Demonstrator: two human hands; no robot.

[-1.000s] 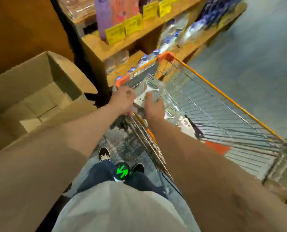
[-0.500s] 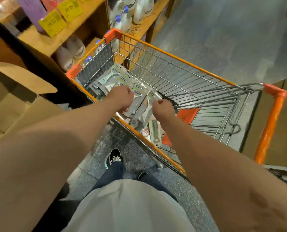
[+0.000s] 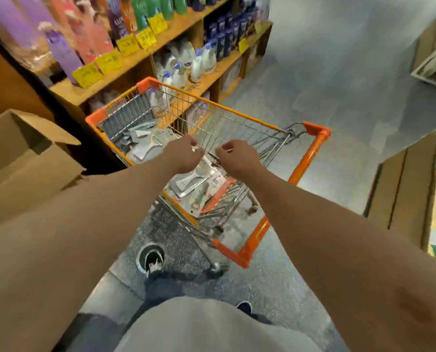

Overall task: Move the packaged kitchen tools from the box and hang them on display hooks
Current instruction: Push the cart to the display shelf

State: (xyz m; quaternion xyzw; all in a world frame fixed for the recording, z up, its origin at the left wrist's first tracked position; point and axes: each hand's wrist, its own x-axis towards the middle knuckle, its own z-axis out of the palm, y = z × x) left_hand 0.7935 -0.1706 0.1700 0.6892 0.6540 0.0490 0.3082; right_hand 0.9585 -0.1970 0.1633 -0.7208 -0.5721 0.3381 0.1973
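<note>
Head view: the left hand [image 3: 184, 154] and right hand [image 3: 237, 158] hovered curled, just apart, over the cart [image 3: 237, 115] at 12 o'clock. I could not tell whether either pinched anything. Packaged tools [image 3: 196, 184] lay in its basket, and the box [image 3: 29, 158] stood at 9 o'clock. This looked like the gathering stage. Next, a pack needs gripping by its top and carrying to hooks, none visible.

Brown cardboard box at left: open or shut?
Open. The brown cardboard box has a flap folded outward; contents hidden.
</note>
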